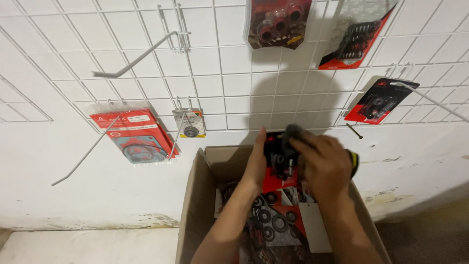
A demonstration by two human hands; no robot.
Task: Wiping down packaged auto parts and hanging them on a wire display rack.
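Both my hands are raised over an open cardboard box [195, 205] that stands against a white wall. My left hand [256, 164] presses its flat fingers on the left edge of a red and black blister pack of small metal parts [276, 164]. My right hand [325, 164] closes over the pack's right side and also holds a dark cloth-like object [293, 132] at its top. The box below holds several more red and black packs with black rings [273, 220].
A white wire grid [220, 63] covers the wall, with long metal hooks [137, 56] sticking out. Packs hang on it: a red gasket pack [134, 137], a small bearing pack [189, 124], and red and black packs at upper centre [278, 22], upper right [354, 36] and right [378, 100].
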